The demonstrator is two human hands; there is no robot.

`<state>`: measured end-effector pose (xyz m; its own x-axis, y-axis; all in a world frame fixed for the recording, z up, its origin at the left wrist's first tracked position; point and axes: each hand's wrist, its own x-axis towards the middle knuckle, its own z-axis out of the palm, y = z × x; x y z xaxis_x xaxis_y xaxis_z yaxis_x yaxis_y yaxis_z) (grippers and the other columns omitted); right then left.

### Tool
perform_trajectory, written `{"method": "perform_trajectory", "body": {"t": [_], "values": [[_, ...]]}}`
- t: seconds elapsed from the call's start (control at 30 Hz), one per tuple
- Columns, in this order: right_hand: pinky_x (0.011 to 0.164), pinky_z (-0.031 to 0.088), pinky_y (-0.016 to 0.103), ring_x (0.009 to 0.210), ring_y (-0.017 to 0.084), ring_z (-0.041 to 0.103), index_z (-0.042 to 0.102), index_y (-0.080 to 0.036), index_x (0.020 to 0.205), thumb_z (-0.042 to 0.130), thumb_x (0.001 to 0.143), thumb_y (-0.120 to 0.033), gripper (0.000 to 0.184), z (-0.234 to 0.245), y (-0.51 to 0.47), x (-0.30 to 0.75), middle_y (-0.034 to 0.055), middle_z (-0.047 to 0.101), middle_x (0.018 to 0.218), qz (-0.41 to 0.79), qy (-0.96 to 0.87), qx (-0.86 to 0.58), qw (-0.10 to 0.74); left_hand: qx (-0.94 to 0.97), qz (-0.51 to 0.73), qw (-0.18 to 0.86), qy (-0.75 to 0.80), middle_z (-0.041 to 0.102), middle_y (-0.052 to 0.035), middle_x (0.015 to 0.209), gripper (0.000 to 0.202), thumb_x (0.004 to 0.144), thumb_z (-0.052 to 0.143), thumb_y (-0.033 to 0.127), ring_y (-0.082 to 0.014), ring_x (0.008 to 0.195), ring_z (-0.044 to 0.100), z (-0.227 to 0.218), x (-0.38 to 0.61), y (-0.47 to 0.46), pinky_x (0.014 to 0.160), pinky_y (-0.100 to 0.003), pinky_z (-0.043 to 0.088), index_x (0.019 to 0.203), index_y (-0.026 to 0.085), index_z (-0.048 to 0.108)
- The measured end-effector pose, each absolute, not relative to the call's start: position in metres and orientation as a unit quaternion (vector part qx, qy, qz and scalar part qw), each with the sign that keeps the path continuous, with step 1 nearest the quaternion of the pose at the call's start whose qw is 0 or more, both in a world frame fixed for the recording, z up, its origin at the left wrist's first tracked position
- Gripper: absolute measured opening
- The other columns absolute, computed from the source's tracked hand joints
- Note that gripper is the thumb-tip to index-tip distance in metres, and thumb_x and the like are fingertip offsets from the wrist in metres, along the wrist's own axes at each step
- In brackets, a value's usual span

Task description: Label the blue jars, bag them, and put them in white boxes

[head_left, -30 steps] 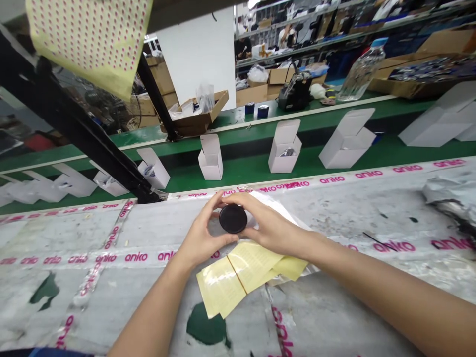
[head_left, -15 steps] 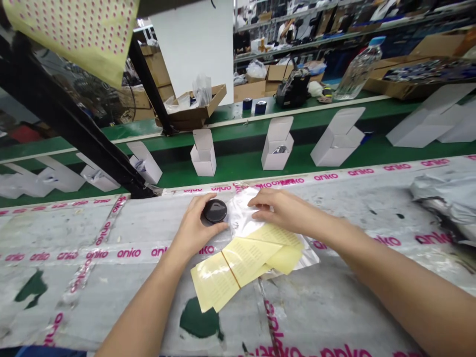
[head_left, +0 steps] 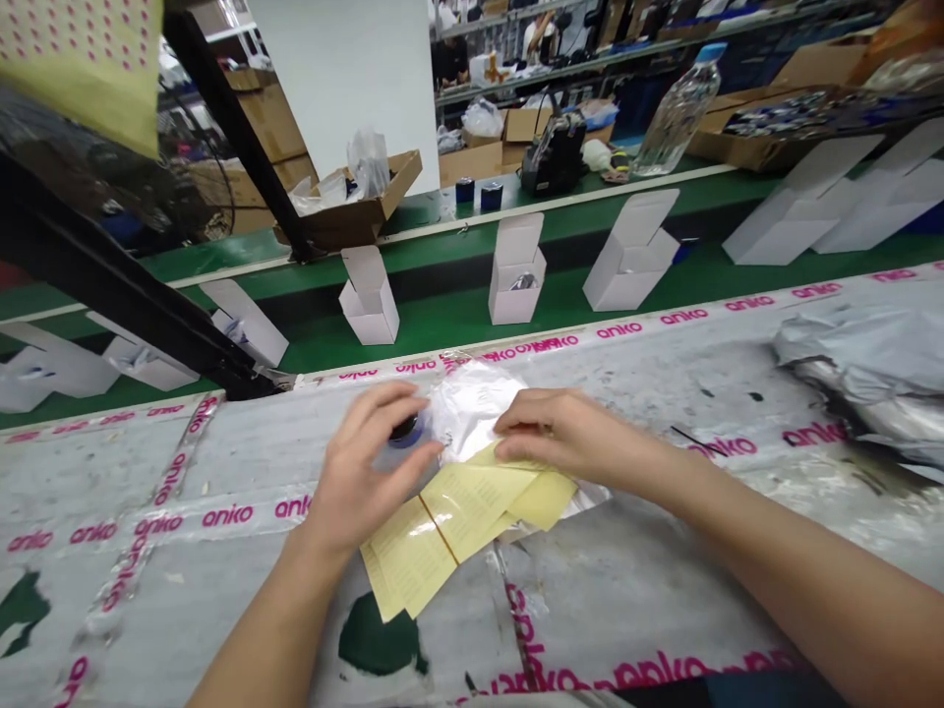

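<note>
My left hand (head_left: 373,467) is slightly blurred, with its thumb and fingers apart beside a small round black-topped thing (head_left: 405,430). Its fingers partly cover that thing, which has a bluish side, and I see no grip on it. My right hand (head_left: 564,433) pinches at the upper edge of yellow label sheets (head_left: 461,501), which carry rows of fine print and a brown band across them. Beneath the sheets and between my hands lies a crumpled silver foil bag (head_left: 472,393).
Open white boxes (head_left: 370,300) stand along the green conveyor (head_left: 435,305) beyond the table. A black slanted post (head_left: 177,315) rises at the left. Grey wrapping (head_left: 870,364) lies at the right. A plastic bottle (head_left: 678,113) and a cardboard tray (head_left: 402,192) stand farther back.
The whole view has shifted, so things sit farther left. My left hand's fingers now cover more of the black-topped thing. My right fingers have closed from above the foil onto the yellow sheets' edge.
</note>
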<state>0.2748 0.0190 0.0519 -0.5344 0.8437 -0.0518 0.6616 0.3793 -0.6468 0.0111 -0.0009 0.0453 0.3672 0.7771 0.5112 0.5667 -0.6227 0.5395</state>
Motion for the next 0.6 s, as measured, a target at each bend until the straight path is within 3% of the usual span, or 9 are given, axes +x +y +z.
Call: {"method": "perform_trajectory", "body": {"t": [0.1, 0.2, 0.3, 0.37, 0.47, 0.6], "values": [[0.083, 0.05, 0.037, 0.102, 0.027, 0.065, 0.068, -0.021, 0.108, 0.081, 0.082, -0.033, 0.032, 0.049, 0.006, 0.265, 0.0068, 0.071, 0.109, 0.315, -0.837, -0.429, 0.131, 0.863, 0.299, 0.238, 0.332, 0.063, -0.0045, 0.133, 0.053, 0.091, 0.072, 0.026, -0.0212, 0.125, 0.06, 0.048, 0.02, -0.01, 0.106, -0.036, 0.051, 0.14, 0.034, 0.051], [0.074, 0.049, 0.032, 0.093, 0.022, 0.064, 0.06, -0.02, 0.096, 0.077, 0.082, -0.014, 0.023, 0.043, -0.004, 0.257, 0.0037, 0.069, 0.099, 0.319, -0.827, -0.441, 0.141, 0.843, 0.201, 0.352, 0.353, 0.055, -0.0036, 0.145, 0.071, 0.09, 0.073, 0.025, -0.0234, 0.132, 0.054, 0.044, 0.027, -0.013, 0.111, -0.04, 0.047, 0.149, 0.042, 0.038], [0.063, 0.044, 0.026, 0.078, 0.016, 0.063, 0.055, -0.022, 0.089, 0.069, 0.084, -0.006, 0.022, 0.039, -0.007, 0.255, -0.0019, 0.067, 0.086, 0.356, -0.8, -0.458, 0.154, 0.791, 0.175, 0.435, 0.394, 0.056, -0.0036, 0.141, 0.079, 0.087, 0.074, 0.017, -0.0245, 0.127, 0.057, 0.037, 0.031, -0.012, 0.107, -0.041, 0.047, 0.15, 0.044, 0.035], [0.063, 0.043, 0.026, 0.076, 0.016, 0.063, 0.057, -0.022, 0.088, 0.067, 0.087, -0.006, 0.019, 0.038, -0.008, 0.254, -0.003, 0.067, 0.082, 0.353, -0.804, -0.449, 0.165, 0.753, 0.187, 0.477, 0.413, 0.064, -0.0026, 0.122, 0.072, 0.087, 0.07, 0.014, -0.0222, 0.113, 0.062, 0.031, 0.034, -0.009, 0.101, -0.038, 0.049, 0.147, 0.04, 0.039], [0.075, 0.048, 0.03, 0.089, 0.019, 0.067, 0.064, -0.023, 0.094, 0.066, 0.089, -0.008, 0.015, 0.037, -0.01, 0.252, 0.0001, 0.071, 0.09, 0.304, -0.843, -0.401, 0.189, 0.687, 0.21, 0.538, 0.441, 0.067, 0.0015, 0.094, 0.056, 0.087, 0.068, 0.015, -0.0184, 0.094, 0.065, 0.027, 0.035, -0.006, 0.092, -0.034, 0.05, 0.137, 0.032, 0.048], [0.076, 0.051, 0.033, 0.087, 0.021, 0.068, 0.069, -0.022, 0.098, 0.064, 0.09, -0.007, 0.018, 0.03, -0.016, 0.25, 0.0031, 0.072, 0.091, 0.223, -0.882, -0.354, 0.216, 0.62, 0.201, 0.589, 0.477, 0.07, 0.0032, 0.084, 0.049, 0.084, 0.072, 0.022, -0.016, 0.079, 0.064, 0.028, 0.033, -0.003, 0.074, -0.029, 0.049, 0.128, 0.027, 0.05]]}}
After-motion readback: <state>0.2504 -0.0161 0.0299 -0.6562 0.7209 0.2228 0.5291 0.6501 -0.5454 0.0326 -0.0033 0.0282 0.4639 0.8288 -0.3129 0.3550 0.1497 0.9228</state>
